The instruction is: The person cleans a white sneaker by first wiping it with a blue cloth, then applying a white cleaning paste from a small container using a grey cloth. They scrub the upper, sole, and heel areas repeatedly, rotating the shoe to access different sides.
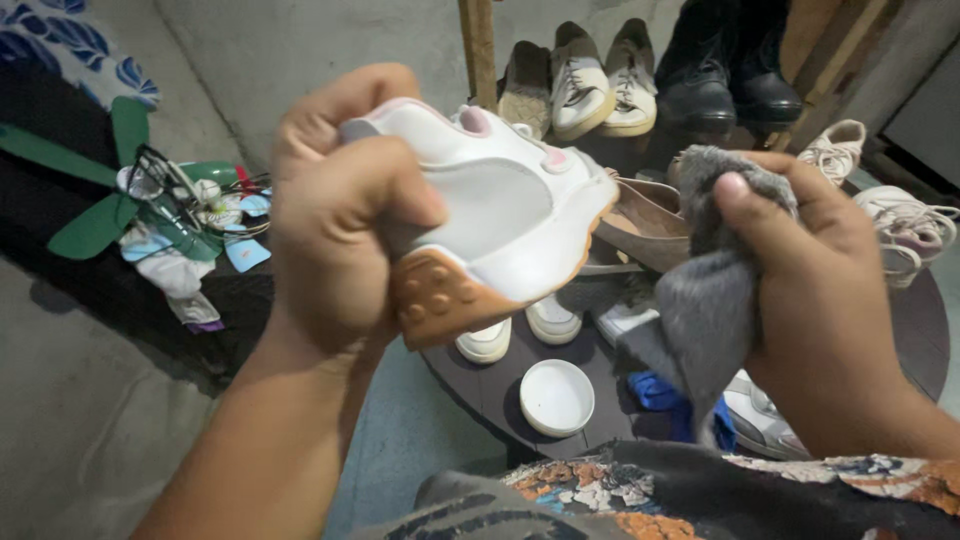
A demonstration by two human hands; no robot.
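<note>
Patterned dark garment (700, 490) at bottom edge, nearest the camera.

Left hand (335, 225) closed tight around heel end of white sneaker (510, 205); shoe held in the air, tilted, tan rubber sole (440, 295) turned down and toward the viewer, pink trim on upper.

Right hand (825, 290) clenched on grey cloth (705, 290), thumb pressed on top fold, cloth hanging down below the fist. Cloth just beside the shoe's toe end; contact cannot be told.

Beneath both hands: round dark table (925, 330). On it a white round lid (556, 397), blue rag (660, 392), two white toe caps (520, 332) partly hidden under the held sneaker, a brown flat shoe (645, 215), laced pale sneakers (905, 225) at right.

Left, on the floor: green fan blades (95, 185) amid a heap of wire and small plastic pieces (195, 215).

Farthest, by the wall: row of beige lace-up shoes (590, 85), black boots (725, 75), upright wooden post (479, 50).
</note>
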